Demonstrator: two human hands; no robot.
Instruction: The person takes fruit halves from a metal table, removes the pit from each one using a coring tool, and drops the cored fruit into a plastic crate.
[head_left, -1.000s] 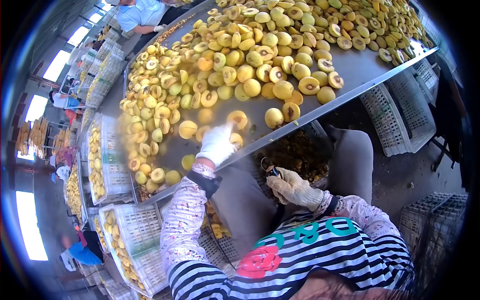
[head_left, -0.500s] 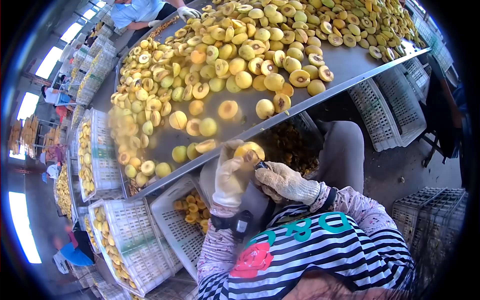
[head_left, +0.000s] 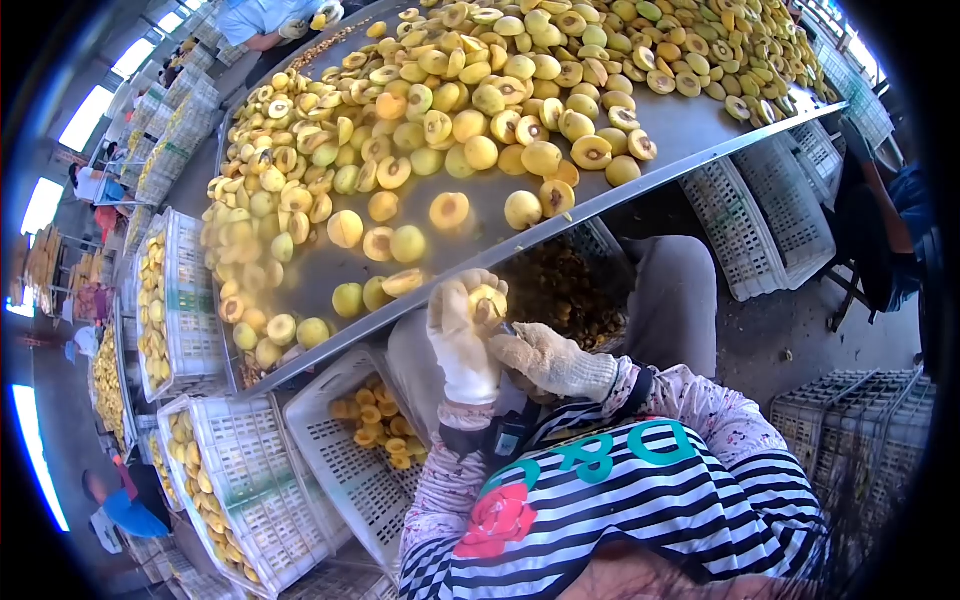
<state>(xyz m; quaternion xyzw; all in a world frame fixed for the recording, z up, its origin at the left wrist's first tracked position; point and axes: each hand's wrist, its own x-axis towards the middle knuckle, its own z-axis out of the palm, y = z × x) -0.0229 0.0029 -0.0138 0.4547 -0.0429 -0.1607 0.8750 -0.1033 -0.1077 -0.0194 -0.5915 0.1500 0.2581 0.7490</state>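
Observation:
My left hand (head_left: pixel 462 340), in a pale work glove, is closed around a yellow peach half (head_left: pixel 487 304), cut side partly showing with a brown centre. Close beside it, my gloved right hand (head_left: pixel 555 362) grips a small dark tool (head_left: pixel 508 330). The tool's tip is at the fruit, and the fingers hide most of it. Both hands are above my lap, just in front of the metal table's edge (head_left: pixel 540 232). Many peach halves (head_left: pixel 450 211) lie spread over that table.
Below the table edge is a container of dark brown pieces (head_left: pixel 560 290). A white crate (head_left: pixel 335 440) with peach halves stands at my left, beside fuller crates (head_left: pixel 250 480). More crates (head_left: pixel 750 220) are at right. Across the table is a co-worker in a blue shirt (head_left: pixel 265 20).
My hands have stayed together, with the peach half turned and drawn deeper into my left hand. The view has shifted slightly. The co-worker's gloved hand has lifted from the pile holding a fruit.

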